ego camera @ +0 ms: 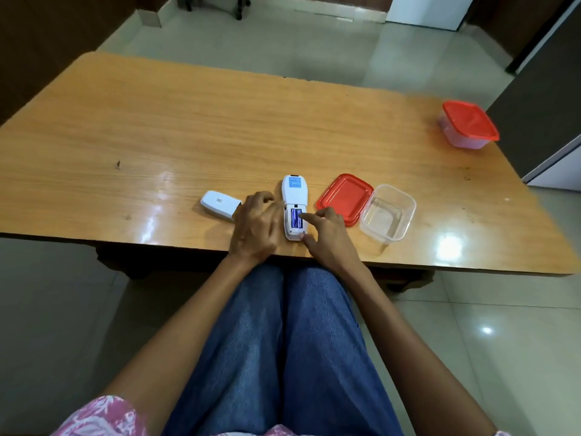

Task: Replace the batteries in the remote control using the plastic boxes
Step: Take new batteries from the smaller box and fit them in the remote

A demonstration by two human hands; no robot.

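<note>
Lying face down near the front edge of the wooden table (188, 136), the remote control (294, 187) has its bay open with blue batteries (295, 219) inside. Your right hand (327, 240) presses a straight index finger onto them. Your left hand (256, 226) sits curled against the remote's left edge, and whether it grips cannot be told. The battery cover (218, 203) lies just left of it, the red lid (344, 198) and open clear box (405, 202) to the right.

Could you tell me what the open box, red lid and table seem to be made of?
The open box looks like clear glossy plastic; the table shows through its walls. The red lid seems opaque moulded plastic with a raised rim. The table: varnished wood or laminate, by its grain and glare.
</note>
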